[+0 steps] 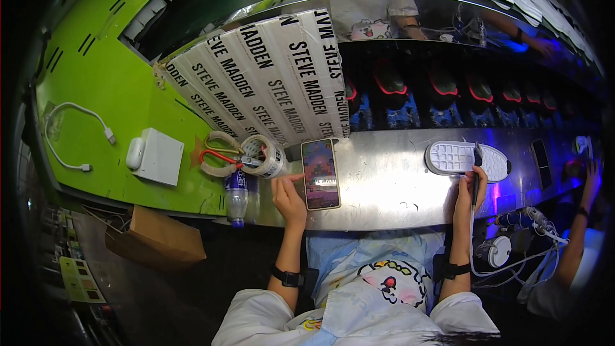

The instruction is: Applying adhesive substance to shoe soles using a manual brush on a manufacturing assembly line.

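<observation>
At the metal bench, my left hand (pixel 289 200) holds nothing. Its index finger reaches out to the left edge of a phone (pixel 320 182) with a lit, colourful screen, and the other fingers are partly curled. My right hand (pixel 466 202) is closed around a slim black tool (pixel 475 186) with a dark tip. That tip lies over the middle of a white shoe sole (pixel 448 156), whose grid-patterned side faces up. A white cable (pixel 473 243) hangs down below the tool; whether it joins the tool I cannot tell.
Tape rolls (pixel 272 160), red-handled scissors (pixel 214 160) and a bottle (pixel 237 198) stand left of the phone. Behind rises a printed carton (pixel 256 80). Dark shoes (pixel 442 86) line the conveyor. Another phone (pixel 541 163) and a co-worker's hand (pixel 592 179) are at right.
</observation>
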`<action>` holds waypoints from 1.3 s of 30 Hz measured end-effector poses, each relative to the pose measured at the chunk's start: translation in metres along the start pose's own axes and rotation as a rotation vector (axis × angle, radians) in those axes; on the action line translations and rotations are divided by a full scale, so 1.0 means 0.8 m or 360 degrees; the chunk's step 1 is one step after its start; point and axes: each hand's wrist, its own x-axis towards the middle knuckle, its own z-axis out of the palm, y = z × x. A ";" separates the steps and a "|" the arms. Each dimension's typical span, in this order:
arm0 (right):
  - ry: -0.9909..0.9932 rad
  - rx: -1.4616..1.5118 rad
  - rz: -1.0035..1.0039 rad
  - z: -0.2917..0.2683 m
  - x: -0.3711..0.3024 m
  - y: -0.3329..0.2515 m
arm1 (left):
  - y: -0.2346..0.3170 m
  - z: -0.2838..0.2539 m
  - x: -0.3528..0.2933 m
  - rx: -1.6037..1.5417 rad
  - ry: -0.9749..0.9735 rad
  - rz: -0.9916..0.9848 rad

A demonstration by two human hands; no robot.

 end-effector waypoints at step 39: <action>0.0013 0.0018 -0.0004 0.005 -0.007 -0.029 | 0.005 -0.003 0.001 -0.0182 -0.0017 0.0023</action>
